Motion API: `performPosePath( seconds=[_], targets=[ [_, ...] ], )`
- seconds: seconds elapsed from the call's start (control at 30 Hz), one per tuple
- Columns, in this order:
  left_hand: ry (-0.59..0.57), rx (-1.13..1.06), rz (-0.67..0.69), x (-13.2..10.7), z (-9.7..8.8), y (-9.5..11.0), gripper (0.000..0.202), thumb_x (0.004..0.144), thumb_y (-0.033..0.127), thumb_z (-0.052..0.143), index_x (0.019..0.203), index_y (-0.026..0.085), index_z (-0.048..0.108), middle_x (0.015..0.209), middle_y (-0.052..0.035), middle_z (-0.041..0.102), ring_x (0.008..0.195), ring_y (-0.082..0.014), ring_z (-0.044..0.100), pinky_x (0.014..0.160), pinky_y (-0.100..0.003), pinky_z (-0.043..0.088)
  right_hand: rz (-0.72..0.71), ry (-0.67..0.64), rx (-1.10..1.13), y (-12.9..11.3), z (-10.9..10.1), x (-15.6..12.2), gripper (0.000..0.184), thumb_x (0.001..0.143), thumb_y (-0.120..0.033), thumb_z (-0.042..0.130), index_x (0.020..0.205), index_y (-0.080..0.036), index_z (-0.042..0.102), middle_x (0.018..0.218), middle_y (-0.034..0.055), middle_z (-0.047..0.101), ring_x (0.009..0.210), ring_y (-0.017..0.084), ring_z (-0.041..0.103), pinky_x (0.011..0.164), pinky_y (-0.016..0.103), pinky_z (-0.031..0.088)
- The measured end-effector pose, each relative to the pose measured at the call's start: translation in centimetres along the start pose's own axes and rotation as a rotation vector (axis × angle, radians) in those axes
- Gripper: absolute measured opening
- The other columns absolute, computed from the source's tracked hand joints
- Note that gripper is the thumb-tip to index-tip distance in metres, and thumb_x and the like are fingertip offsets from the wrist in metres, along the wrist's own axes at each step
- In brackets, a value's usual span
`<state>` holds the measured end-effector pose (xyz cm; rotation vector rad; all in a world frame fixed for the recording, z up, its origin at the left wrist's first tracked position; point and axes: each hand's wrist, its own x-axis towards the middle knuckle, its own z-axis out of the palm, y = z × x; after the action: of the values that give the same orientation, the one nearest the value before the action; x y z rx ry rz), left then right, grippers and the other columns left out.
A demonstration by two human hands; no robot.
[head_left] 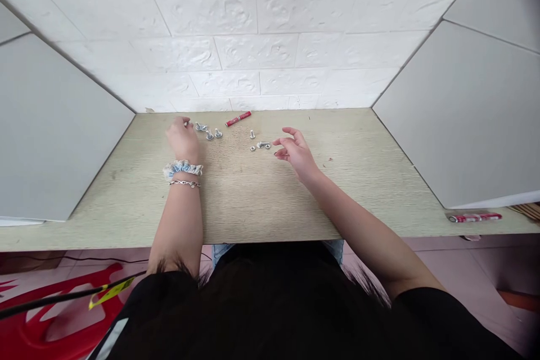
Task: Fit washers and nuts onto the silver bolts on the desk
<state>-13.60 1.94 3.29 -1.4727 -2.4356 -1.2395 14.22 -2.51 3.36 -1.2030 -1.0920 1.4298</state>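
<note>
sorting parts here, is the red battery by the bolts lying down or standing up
Lying down: the red battery rests on its side on the pale wood-grain desk, with its full length showing from above.

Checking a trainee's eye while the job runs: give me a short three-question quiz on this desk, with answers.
1. How many red-and-silver tubes lie on the desk?
2. True or false: the right hand is touching a tube.
3. Which wrist wears the blue scrunchie?
A. The left wrist
B. The right wrist

Key: 1. Two. 2. False. 3. A.
</note>
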Motion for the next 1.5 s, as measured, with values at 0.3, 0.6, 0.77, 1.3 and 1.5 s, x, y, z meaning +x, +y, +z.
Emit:
performPosePath(
  seconds=[0.3, 0.6, 0.77, 1.3, 1.5],
  targets=[
    [-0.084, 0.107, -0.079, 0.6, 0.6, -1.7, 0.006, 0.078, 0.015, 0.058, 0.083, 0.013, 0.062, 0.091, -0.0092, 0.066, 0.092, -0.0215, 0.06, 0.092, -0.036, 0.044, 0.028, -0.038, -0.02, -0.2, 0.1, -0.2, 0.035, 0.077, -0.029, 0.052, 0.111, -0.023, 0.048, 0.086, -0.0029, 0.065, 0.061, 0.007, 0.056, 0.068, 0.026, 0.045],
    [0.055, 0.093, 0.002, 0.3, -0.1, -0.2, 0.026, 0.08, 0.01, 0.05, 0.104, 0.009, 0.059, 0.109, -0.0162, 0.06, 0.106, -0.0255, 0.056, 0.098, -0.039, 0.04, -0.059, 0.045, -0.055, 0.0, -0.3, 0.4, 0.029, 0.078, -0.027, 0.048, 0.106, -0.02, 0.052, 0.083, -0.0019, 0.063, 0.058, 0.007, 0.051, 0.063, 0.025, 0.044],
    [-0.12, -0.037, 0.295, -2.5, 0.2, 4.4, 0.025, 0.09, 0.021, 0.042, 0.105, 0.014, 0.061, 0.097, -0.0106, 0.062, 0.095, -0.0216, 0.058, 0.092, -0.036, 0.043, -0.39, 0.052, -0.465, 1.6, -0.6, 1.5, 0.019, 0.079, -0.026, 0.051, 0.09, -0.017, 0.064, 0.087, 0.0029, 0.065, 0.066, 0.011, 0.051, 0.068, 0.027, 0.043],
    [-0.462, -0.09, 0.55, -6.9, 4.7, 6.6, 0.023, 0.087, 0.031, 0.053, 0.089, 0.016, 0.07, 0.095, -0.0109, 0.067, 0.087, -0.0217, 0.058, 0.084, -0.034, 0.042, -0.529, -0.079, -1.309, 1.1, 1.0, 2.0, 0.033, 0.093, -0.025, 0.038, 0.096, -0.017, 0.07, 0.098, 0.0109, 0.064, 0.096, 0.023, 0.055, 0.084, 0.035, 0.041],
    [-0.296, -0.454, 0.102, -5.7, 3.5, 6.5, 0.025, 0.086, 0.035, 0.053, 0.093, 0.017, 0.069, 0.076, -0.0037, 0.065, 0.072, -0.0167, 0.056, 0.071, -0.029, 0.041, -0.599, -0.144, -1.476, 0.8, 2.3, 3.6, 0.028, 0.092, -0.025, 0.045, 0.097, -0.015, 0.071, 0.109, 0.0131, 0.062, 0.106, 0.028, 0.051, 0.105, 0.054, 0.026]
  ],
)
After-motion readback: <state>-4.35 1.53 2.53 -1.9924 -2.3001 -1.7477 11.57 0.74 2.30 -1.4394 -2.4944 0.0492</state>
